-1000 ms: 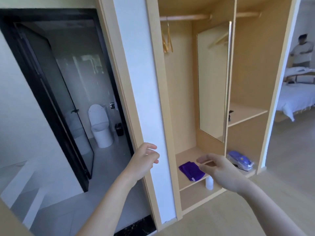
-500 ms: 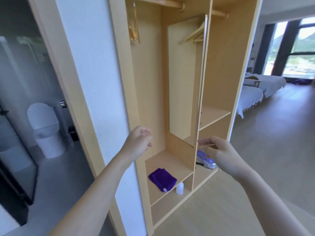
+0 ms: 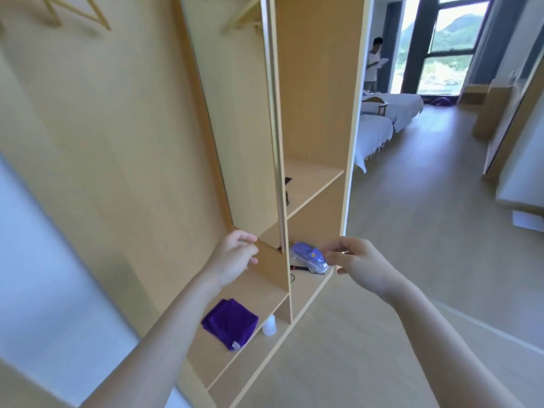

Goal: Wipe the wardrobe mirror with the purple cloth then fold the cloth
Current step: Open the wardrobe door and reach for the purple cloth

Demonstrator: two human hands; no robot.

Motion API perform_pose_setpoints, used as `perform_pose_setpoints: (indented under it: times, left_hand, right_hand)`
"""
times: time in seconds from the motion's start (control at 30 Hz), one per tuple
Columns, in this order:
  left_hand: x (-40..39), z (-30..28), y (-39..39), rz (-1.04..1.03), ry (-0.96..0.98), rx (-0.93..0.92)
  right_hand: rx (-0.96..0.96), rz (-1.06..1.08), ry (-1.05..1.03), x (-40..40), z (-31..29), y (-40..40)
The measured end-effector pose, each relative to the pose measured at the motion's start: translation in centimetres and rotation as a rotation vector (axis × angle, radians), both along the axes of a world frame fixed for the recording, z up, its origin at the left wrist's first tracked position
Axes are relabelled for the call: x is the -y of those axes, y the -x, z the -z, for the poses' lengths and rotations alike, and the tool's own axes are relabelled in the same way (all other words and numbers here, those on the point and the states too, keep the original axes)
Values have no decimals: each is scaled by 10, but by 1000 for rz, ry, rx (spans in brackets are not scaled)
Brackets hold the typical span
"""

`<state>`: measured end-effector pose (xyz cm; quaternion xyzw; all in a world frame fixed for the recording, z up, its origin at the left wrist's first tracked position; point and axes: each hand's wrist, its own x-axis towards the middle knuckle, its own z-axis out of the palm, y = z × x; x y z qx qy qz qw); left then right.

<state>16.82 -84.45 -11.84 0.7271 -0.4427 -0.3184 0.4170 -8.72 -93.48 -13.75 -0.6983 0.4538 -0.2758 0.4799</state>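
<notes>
step: pick up the cloth, wipe not started
purple cloth (image 3: 230, 323): folded on low shelf, beside small white bottle (image 3: 269, 325)
left hand (image 3: 234, 256): loosely curled, empty, above cloth
right hand (image 3: 357, 262): relaxed, empty
mirror (image 3: 235, 119): untouched
tip: drop left hand straight down, pinch whole stack, avoid bottle

We see a small white bottle (image 3: 269, 325) on the low shelf (image 3: 306, 285), a blue-and-white packet (image 3: 307, 257) beside it, white beds (image 3: 379, 125) beyond, a person (image 3: 372, 64) by the window (image 3: 447, 45).

Low wardrobe shelf (image 3: 259, 293) carries folded purple cloth (image 3: 229, 323); white bottle (image 3: 269, 325), perhaps below.
</notes>
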Motion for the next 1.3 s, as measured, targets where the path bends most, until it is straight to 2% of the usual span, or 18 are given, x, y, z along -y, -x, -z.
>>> perform_pose_setpoints:
  times: [0.17,0.3,0.47,0.63,0.77,0.83,1.0,1.13,1.3]
  left_hand:
    - [63,-5,-14,-62,74,-21]
    - [82,32,-35,-143,4,-78]
    - [92,106,-79,-249,-102,-193]
    - [90,169,-130,-358,-186,-345]
    - [69,211,-161,-499,-328,-477]
    - [65,222,-179,-543,-374,-504]
    - [74,231,-219,-659,-345,-470]
    - [75,242,-235,-608,-402,-352]
    - [73,268,-239,-668,-441,-346]
  right_hand:
    - [34,19,56,90,-14,-10]
    - [60,-20,-14,133,17,-48]
    - [-107,-209,-200,155,89,-117]
    - [-240,-338,-264,156,141,-186]
    - [-442,-571,-355,150,180,-229]
    - [-484,-608,-376,157,188,-254]
    - [-450,-606,-332,186,194,-319]
    - [-421,-563,-361,205,204,-348]
    - [-498,-651,-413,216,235,-368]
